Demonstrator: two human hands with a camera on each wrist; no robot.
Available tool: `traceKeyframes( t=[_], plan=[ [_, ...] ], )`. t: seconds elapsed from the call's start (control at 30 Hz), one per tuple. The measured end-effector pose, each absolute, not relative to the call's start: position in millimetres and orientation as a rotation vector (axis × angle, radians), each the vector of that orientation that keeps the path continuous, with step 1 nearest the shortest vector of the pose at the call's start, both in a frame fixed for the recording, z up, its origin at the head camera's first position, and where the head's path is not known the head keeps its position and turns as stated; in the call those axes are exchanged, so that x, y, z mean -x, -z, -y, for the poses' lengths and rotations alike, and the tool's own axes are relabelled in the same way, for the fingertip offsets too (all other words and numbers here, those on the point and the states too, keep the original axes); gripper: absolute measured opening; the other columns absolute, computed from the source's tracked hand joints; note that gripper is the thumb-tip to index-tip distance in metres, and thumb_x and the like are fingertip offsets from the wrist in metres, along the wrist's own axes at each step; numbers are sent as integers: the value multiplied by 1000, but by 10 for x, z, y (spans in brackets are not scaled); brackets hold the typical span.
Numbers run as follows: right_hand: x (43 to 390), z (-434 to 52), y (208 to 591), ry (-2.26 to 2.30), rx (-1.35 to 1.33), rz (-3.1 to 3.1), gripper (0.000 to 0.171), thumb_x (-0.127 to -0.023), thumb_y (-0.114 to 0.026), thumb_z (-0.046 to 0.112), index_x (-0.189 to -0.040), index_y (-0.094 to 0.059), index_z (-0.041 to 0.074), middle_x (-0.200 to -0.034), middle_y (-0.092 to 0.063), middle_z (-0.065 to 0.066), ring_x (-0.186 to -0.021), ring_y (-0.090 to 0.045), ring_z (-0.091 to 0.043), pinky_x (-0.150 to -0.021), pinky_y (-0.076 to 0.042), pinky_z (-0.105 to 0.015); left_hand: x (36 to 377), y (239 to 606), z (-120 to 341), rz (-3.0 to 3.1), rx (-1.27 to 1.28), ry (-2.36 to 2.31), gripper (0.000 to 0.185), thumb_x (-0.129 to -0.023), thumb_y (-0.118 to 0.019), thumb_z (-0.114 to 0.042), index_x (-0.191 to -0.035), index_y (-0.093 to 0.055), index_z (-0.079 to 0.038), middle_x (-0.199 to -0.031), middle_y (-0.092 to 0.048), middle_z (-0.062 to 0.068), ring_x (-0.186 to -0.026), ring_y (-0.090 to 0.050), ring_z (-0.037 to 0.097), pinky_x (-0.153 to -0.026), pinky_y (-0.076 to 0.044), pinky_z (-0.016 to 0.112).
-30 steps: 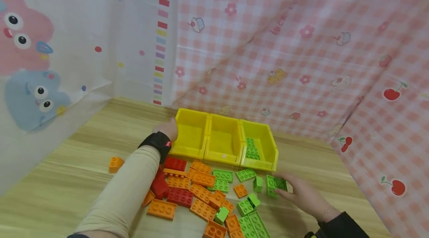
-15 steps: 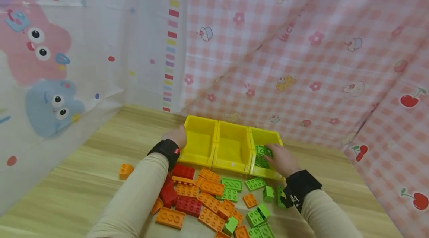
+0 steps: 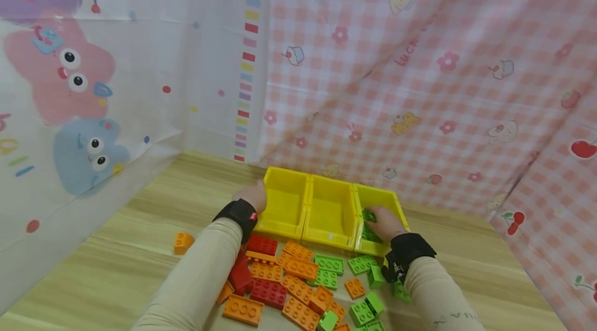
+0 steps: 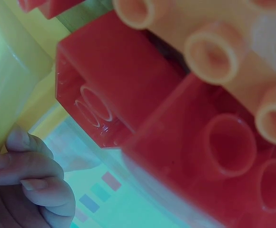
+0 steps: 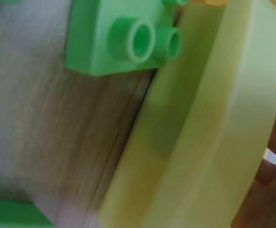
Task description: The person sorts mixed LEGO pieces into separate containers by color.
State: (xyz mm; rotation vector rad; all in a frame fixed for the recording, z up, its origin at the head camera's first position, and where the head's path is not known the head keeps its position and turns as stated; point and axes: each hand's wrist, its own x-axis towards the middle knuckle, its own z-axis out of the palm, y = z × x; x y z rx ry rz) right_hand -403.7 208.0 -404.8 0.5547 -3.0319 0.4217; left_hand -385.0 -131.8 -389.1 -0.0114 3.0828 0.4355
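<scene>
I see a wood-grain table (image 3: 116, 248), three glossy yellow plastic bins (image 3: 330, 206) in a row, and studded bricks (image 3: 298, 269) scattered before them. My left grip (image 3: 252, 197) curls round the left bin's wall. My right grip (image 3: 380, 219) reaches into the right bin among green bricks (image 3: 368, 215); fingers hidden, so I cannot tell its closure.

I see green bricks (image 3: 368, 232) lying flat inside my rightmost yellow bin (image 3: 396, 201), the last of three in a row.

Both arms in beige long sleeves. Black wrist strap on each; left strap (image 3: 236, 214) bears small red tag. Right strap (image 3: 404, 256) carries a dark mounted device with metal bits.
</scene>
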Motion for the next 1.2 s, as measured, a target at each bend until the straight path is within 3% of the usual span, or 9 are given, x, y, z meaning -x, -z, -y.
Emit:
traceKeyframes(
  t=[0.27, 0.73, 1.2],
  plan=[
    [4029, -2120, 4060, -533, -499, 3076, 35, -91, -50, 2, -126, -52, -6, -124, -53, -25, -116, -47, -42, -94, -37, -53, 3912, 3933, 1283, -3075, 19, -429, 50, -98, -40, -13, -145, -25, -1, -106, -63, 24, -95, -61, 37, -79, -47, 52],
    [3945, -2193, 4125, -522, -565, 3004, 29, -90, -51, -5, -118, -56, -8, -115, -57, -24, -110, -52, -40, -92, -40, -51, 3959, 4027, 1243, -3089, -14, -450, 49, -98, -39, -14, -144, -27, 0, -106, -63, 24, -94, -61, 38, -78, -47, 53],
    [3442, -2259, 4016, -659, -758, 2922, 32, -93, -52, 1, -124, -53, -3, -131, -45, -26, -122, -40, -44, -96, -36, -52, 3949, 3978, 1334, -3083, 4, -494, 48, -99, -35, -13, -143, -24, 2, -110, -60, 28, -98, -59, 41, -80, -45, 56]
  ],
)
